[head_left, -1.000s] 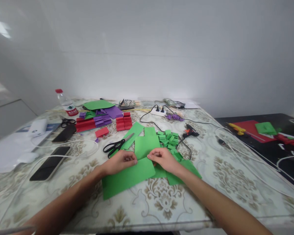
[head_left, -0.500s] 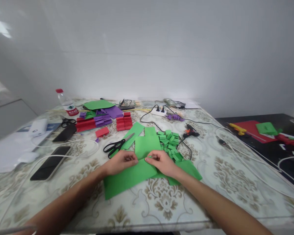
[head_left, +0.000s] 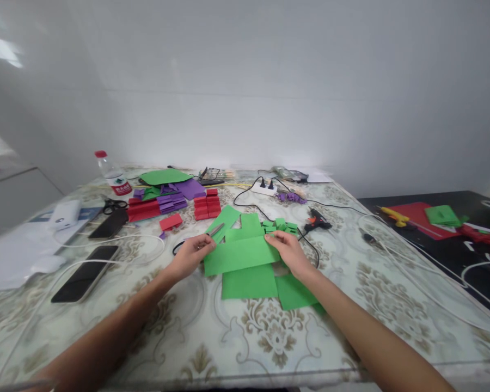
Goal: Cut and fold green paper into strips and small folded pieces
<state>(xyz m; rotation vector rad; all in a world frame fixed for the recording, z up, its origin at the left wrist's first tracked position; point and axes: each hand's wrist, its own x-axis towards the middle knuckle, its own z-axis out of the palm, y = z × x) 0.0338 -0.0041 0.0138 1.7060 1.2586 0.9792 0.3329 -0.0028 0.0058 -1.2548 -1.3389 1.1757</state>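
A strip of green paper (head_left: 240,255) stretches between my hands above the patterned table. My left hand (head_left: 191,256) pinches its left end, and my right hand (head_left: 289,251) grips the upper right corner. Beneath it lies another green sheet (head_left: 249,283), with a further green piece (head_left: 296,292) partly under my right forearm. Black-handled scissors (head_left: 215,230) rest on green paper behind my left hand, which hides most of the handles. Small folded green pieces (head_left: 283,225) are heaped beyond my right hand and partly covered by it.
A black glue gun (head_left: 317,219) with its cord lies at right, near a white power strip (head_left: 263,188). Folded red pieces (head_left: 207,206) and purple pieces (head_left: 171,203) sit behind. At left are a phone (head_left: 85,273), white cables and a bottle (head_left: 116,179).
The green paper has been raised, levelled and moved away from me, uncovering the sheet below. My hands have spread apart to its two ends.
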